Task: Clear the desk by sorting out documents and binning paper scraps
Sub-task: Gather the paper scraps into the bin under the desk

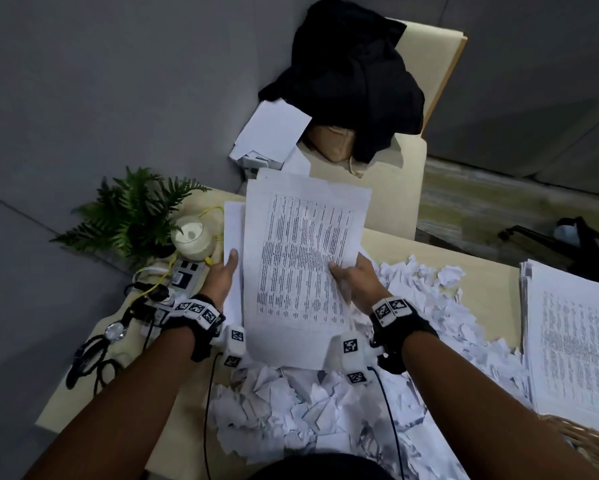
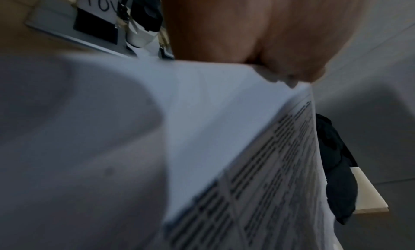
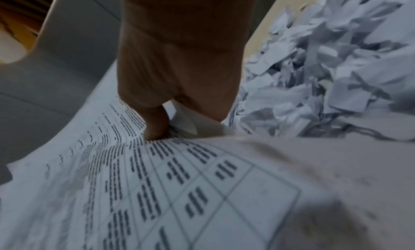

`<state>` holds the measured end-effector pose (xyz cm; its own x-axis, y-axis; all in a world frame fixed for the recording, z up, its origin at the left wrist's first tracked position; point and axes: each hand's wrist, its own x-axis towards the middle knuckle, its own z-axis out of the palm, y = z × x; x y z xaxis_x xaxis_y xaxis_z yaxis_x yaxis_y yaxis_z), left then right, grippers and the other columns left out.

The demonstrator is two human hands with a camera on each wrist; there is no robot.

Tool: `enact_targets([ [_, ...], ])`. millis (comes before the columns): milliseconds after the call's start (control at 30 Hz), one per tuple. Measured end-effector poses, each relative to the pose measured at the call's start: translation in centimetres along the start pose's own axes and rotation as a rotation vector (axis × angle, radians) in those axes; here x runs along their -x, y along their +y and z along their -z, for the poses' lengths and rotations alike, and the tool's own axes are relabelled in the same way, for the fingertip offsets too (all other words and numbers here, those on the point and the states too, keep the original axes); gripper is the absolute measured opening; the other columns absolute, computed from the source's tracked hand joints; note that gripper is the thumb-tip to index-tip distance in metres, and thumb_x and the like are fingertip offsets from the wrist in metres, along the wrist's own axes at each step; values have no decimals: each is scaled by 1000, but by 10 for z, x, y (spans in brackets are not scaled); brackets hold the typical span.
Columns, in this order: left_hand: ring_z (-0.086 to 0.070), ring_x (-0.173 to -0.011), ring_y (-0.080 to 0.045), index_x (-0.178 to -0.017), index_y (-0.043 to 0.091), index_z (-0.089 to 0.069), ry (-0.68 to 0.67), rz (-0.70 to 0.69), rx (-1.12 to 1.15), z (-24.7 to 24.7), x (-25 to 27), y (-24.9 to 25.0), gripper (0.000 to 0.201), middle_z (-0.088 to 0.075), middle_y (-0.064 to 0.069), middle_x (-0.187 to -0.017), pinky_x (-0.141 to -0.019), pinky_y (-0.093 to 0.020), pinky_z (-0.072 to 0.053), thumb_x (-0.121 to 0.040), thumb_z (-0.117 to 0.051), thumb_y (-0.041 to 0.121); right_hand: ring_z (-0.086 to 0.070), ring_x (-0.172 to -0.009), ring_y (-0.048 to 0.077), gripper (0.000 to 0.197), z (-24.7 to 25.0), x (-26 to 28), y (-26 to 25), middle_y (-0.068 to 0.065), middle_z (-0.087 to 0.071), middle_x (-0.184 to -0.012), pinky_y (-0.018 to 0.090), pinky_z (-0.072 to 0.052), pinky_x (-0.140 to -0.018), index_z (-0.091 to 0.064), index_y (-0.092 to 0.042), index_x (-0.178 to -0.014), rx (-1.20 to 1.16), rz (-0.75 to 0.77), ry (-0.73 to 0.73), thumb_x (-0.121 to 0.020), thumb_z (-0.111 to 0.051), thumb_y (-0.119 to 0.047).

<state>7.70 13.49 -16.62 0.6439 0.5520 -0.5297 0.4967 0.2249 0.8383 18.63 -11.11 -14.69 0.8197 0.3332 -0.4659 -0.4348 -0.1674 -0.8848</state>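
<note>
Both hands hold a sheaf of white printed table sheets (image 1: 305,261) above the pale desk (image 1: 478,271): the left hand (image 1: 222,275) pinches its left edge, the right hand (image 1: 355,277) clamps thumb over the right. Squaring the edges first would help (sheets look fanned). Torn white paper scraps (image 1: 325,407) crowd below; the stacked documents (image 1: 575,341) sit right, with bare desk between

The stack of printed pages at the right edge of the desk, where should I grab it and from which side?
Take the stack of printed pages by its long left edge, coming from the scrap pile side, fingers slid underneath. That edge is exposed; its near corner overlaps the wicker basket, and the right side runs out of view.
</note>
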Motion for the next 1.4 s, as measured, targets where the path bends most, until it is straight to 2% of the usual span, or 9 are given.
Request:
enact_targets([
  [100, -28, -142, -19, -150, 23, -32, -5, 91, 148, 1, 2, 4, 79, -30, 3, -155, -117, -41, -20, -88, -39, 72, -65, -97, 28, 20, 4, -4, 4, 12, -70, -106, 43, -50, -90, -63, -13, -105, 103, -31, 4, -89, -64, -1],
  [200, -52, -127, -27, -137, 29, -52, -154, 229, 248, 10, -11, -9, 93, -53, -2, -141, -110, -52, -35, -63, -61, 85, -62, -91, 22, 30, 1, -8, 6, 7, -64, -104, 30, -49, -80, -57, -4, -116, 492, 38, 106, -88, -67, -8],
  [333, -61, -116, -21, -124, 15, -61, -144, 27, 58, 8, -10, -10, 75, -67, -1, -121, -105, -46, -42, -61, -89, 45, -67, -87, 24, 39, -8, -16, 17, 10, -68, -104, 37, -57, -79, -51, -6, -120, 594, -10, 3, -88, -69, -19],
  [433, -61, -115, -21, -112, 18, -63, -212, -34, -28, 4, -8, -13, 44, -68, 0, -115, -107, -44, -41, -73, -82, 13, -63, -104, 30, 53, -16, -21, 25, 13, -65, -113, 45, -52, -91, -44, -6, -122, 751, -61, -170, -85, -72, -30],
  [533, -58, -117, -25, -110, 17, -62, -183, -23, -77, 8, -16, -24, 32, -65, -1, -113, -107, -45, -39, -83, -70, 1, -62, -98, 26, 53, -6, -31, 20, 15, -64, -112, 35, -51, -83, -43, -4, -127, 823, -56, -127, -87, -70, -26],
  [667, -59, -110, -23, -122, 5, -60, -95, -2, -126, 14, -19, -40, 36, -64, -6, -116, -103, -38, -41, -87, -69, 7, -53, -119, 33, 47, 31, -59, 5, 19, -57, -126, 34, -42, -96, -48, -2, -131, 967, 14, 91, -88, -61, -14],
  [833, -61, -109, -28, -118, 4, -62, -45, 40, -121, 13, -25, -57, 34, -67, -10, -113, -102, -43, -44, -85, -71, 9, -43, -129, 37, 59, 55, -81, 0, 24, -43, -139, 37, -32, -105, -37, 1, -141, 1086, -61, 54, -89, -63, -14],
  [1200, -64, -106, -33, -111, 1, -64, -59, 56, -139, 10, -36, -57, 28, -68, -14, -107, -99, -52, -47, -84, -70, 4, -43, -126, 34, 38, 36, -104, 2, 15, -49, -133, 42, -31, -103, -50, -11, -130, 1274, -172, 111, -95, -49, -26],
  [1400, -65, -106, -29, -113, 2, -65, -79, 8, -197, 11, -44, -65, 33, -69, -12, -111, -100, -54, -46, -82, -74, 11, -53, -113, 40, 32, 38, -108, 4, 26, -56, -119, 36, -40, -90, -54, 5, -118, 1217, -15, 28, -90, -53, -10],
])
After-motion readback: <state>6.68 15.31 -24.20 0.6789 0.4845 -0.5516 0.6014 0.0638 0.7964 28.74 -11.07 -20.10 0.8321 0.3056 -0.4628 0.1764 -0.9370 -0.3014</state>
